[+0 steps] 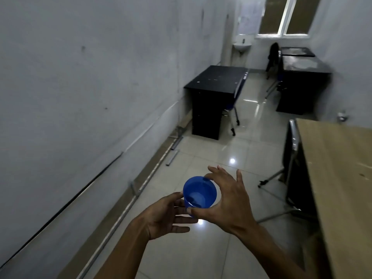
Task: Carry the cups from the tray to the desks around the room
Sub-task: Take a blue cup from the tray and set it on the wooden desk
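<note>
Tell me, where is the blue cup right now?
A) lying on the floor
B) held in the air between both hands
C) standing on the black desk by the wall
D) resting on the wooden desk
B: the blue cup sits between the left hand and right hand, above the tiled floor.
</note>
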### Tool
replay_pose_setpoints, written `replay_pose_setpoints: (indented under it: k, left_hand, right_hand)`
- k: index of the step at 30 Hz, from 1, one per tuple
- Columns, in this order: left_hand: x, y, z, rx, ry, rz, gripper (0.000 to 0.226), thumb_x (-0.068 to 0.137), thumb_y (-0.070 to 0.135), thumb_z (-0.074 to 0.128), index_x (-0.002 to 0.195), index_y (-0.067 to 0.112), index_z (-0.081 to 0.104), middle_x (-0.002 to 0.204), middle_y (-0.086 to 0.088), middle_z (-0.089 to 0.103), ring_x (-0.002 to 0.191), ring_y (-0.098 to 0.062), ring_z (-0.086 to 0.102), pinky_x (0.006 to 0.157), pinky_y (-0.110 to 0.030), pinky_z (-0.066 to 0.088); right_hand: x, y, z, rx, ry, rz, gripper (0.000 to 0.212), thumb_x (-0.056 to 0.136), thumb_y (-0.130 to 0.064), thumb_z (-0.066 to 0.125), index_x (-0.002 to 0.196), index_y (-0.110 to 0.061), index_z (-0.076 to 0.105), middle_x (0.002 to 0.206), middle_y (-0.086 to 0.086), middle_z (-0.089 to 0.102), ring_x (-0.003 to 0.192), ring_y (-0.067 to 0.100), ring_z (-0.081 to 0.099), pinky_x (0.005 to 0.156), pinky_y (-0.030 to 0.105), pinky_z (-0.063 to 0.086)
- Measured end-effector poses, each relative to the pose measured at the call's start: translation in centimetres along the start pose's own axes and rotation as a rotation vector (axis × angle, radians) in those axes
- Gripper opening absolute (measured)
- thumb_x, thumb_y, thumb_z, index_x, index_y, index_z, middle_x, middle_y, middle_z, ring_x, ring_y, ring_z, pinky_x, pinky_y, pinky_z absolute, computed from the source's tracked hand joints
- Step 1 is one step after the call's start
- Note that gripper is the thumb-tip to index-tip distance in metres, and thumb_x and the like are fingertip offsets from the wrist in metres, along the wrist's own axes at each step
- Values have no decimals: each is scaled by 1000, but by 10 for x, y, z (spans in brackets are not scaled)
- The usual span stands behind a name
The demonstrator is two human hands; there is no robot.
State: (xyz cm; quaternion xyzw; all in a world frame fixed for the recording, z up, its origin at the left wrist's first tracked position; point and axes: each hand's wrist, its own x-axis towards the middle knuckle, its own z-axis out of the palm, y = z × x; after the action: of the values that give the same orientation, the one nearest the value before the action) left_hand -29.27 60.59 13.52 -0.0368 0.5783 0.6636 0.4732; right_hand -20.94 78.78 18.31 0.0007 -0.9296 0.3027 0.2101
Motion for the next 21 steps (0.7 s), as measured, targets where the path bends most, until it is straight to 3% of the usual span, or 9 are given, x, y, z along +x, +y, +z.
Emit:
replay_pose_setpoints:
  k: [5,9,14,18,21]
  left_hand:
    - [76,35,43,112,-113,-70,48,95,46,49,124,8,58,113,-17,70,109,-33,66,89,-46,53]
    - [137,63,76,200,-230,-119,47,96,44,49,123,8,59,113,-17,70,107,-33,67,91,-47,53]
    - [211,98,115,313,-414,-209,48,95,46,50,122,8,61,116,-17,69,111,-33,65,98,-50,48]
    - [258,117,150,411,-566,-264,50,88,48,57,120,10,64,113,-16,71,111,-32,65,99,-50,48]
    - [284,124,178,459,-650,-309,51,85,47,61,119,9,65,108,-15,72,112,-33,64,101,-52,45]
  right_hand:
    - [16,60,-25,-85,82,136,88,52,-75,74,124,-27,60,145,-5,51,140,12,37,117,38,-6]
    - [32,103,-42,-182,158,249,89,52,-78,70,122,-23,62,141,-2,55,137,17,42,120,54,10]
    - [53,142,-65,-315,251,433,90,50,-82,66,120,-25,62,141,-3,55,135,14,43,119,56,16]
    - [59,167,-81,-396,362,563,88,49,-80,70,119,-26,63,138,-2,58,134,16,45,119,46,4]
    - [59,181,-91,-439,403,682,91,48,-77,74,123,-27,60,143,-3,53,138,15,39,119,47,1]
